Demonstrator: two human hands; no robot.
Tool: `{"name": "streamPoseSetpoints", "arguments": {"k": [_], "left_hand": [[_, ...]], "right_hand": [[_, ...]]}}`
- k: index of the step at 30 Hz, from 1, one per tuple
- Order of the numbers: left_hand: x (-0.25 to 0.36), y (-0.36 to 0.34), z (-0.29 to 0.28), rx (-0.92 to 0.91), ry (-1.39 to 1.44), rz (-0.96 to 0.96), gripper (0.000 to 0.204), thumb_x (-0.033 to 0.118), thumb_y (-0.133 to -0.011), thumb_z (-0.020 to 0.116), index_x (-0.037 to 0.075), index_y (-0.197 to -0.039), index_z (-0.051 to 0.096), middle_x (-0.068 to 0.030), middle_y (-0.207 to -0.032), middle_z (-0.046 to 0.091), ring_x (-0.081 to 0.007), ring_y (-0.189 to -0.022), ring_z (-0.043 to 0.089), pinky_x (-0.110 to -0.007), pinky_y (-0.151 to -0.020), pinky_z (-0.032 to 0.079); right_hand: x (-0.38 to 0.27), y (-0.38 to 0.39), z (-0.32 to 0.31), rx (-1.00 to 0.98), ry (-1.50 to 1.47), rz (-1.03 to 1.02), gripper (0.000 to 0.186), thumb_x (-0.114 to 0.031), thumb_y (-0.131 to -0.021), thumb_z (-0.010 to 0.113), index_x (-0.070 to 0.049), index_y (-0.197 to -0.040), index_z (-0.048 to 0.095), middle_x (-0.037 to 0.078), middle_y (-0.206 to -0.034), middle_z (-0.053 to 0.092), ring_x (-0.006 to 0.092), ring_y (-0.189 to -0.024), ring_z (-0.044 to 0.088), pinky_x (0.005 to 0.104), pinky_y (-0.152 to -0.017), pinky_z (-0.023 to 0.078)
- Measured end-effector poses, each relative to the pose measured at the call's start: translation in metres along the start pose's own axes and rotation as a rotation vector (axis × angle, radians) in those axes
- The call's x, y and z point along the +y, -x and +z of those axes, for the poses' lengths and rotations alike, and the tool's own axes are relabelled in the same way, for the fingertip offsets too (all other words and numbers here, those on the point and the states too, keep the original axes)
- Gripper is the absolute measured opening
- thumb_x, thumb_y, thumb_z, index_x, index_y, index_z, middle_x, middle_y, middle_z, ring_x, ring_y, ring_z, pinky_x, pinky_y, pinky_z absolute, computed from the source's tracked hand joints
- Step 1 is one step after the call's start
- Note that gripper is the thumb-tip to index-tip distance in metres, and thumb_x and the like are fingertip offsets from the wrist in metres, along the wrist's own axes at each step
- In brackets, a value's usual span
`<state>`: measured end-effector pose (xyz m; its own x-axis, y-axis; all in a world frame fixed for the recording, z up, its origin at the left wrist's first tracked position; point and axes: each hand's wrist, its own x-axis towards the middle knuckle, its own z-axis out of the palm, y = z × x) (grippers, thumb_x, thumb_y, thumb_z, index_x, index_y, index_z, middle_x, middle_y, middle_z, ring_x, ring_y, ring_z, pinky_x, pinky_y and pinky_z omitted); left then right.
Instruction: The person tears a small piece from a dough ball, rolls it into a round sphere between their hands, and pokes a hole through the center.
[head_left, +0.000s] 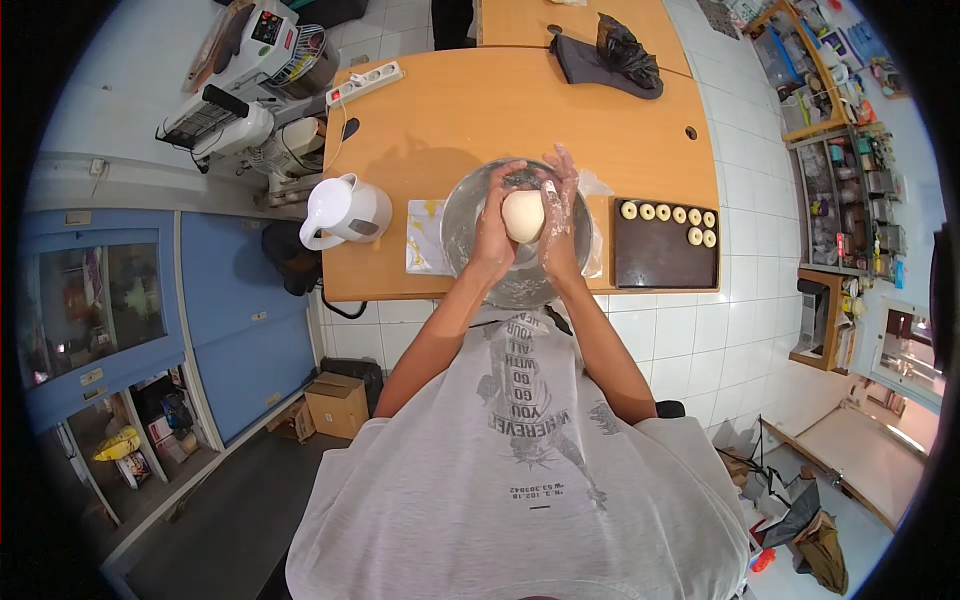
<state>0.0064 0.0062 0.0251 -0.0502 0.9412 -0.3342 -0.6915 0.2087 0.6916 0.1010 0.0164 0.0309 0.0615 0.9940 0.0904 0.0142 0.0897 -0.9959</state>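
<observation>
A smooth, pale ball of dough (pixel 523 217) is cupped between my two hands, over a wide metal bowl (pixel 523 291). My left hand (pixel 494 226) curves round the ball's left side. Against its right side rests my right hand (pixel 559 228), with flour or dough smeared on its fingers and palm. Its fingertips extend past the ball toward the bowl's far rim. Both hands hide much of the bowl's inside. To the right, a dark baking tray (pixel 665 262) carries several small dough rings (pixel 679 215) along its far edge and right corner.
Left of the bowl, a white jug (pixel 350 212) stands near a white sheet (pixel 424 236) with yellow marks. A power strip (pixel 364 84) lies at the wooden table's (pixel 450 120) far left corner. A black plastic bag (pixel 627 55) sits on a dark cloth (pixel 590 70) at the far right.
</observation>
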Motion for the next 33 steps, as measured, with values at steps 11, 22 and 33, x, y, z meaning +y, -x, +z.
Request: {"name": "streamPoseSetpoints", "arguments": {"k": [11,22,33], "left_hand": [[-0.018,0.003,-0.007,-0.110,0.154,-0.012,0.052,0.048,-0.109,0.030,0.007,-0.109,0.062,-0.0069,-0.106,0.069,-0.0194,-0.101,0.067,-0.035,-0.094,0.053],[0.010,0.007,0.000,0.159,0.234,-0.049,0.072,0.071,-0.102,0.032,0.007,-0.122,0.058,-0.0079,-0.113,0.067,-0.0201,-0.102,0.066,-0.038,-0.092,0.054],[0.031,0.003,-0.031,-0.163,-0.267,-0.005,0.044,0.046,-0.109,0.037,0.012,-0.128,0.055,-0.0079,-0.114,0.064,-0.0153,-0.095,0.064,-0.031,-0.073,0.055]], "right_hand": [[0.005,0.007,0.014,0.270,0.115,0.052,0.052,-0.044,-0.113,0.029,-0.005,-0.145,0.042,0.015,-0.150,0.034,0.0244,-0.133,0.038,0.0414,-0.117,0.029],[-0.010,0.007,-0.005,-0.198,0.165,-0.196,0.052,-0.011,-0.081,0.081,-0.004,-0.128,0.060,0.015,-0.117,0.061,0.0290,-0.106,0.063,0.0393,-0.091,0.053],[-0.021,-0.010,-0.037,-0.335,0.373,-0.412,0.059,-0.002,-0.073,0.081,-0.007,-0.129,0.065,0.015,-0.124,0.062,0.0360,-0.118,0.059,0.0450,-0.104,0.048]]}}
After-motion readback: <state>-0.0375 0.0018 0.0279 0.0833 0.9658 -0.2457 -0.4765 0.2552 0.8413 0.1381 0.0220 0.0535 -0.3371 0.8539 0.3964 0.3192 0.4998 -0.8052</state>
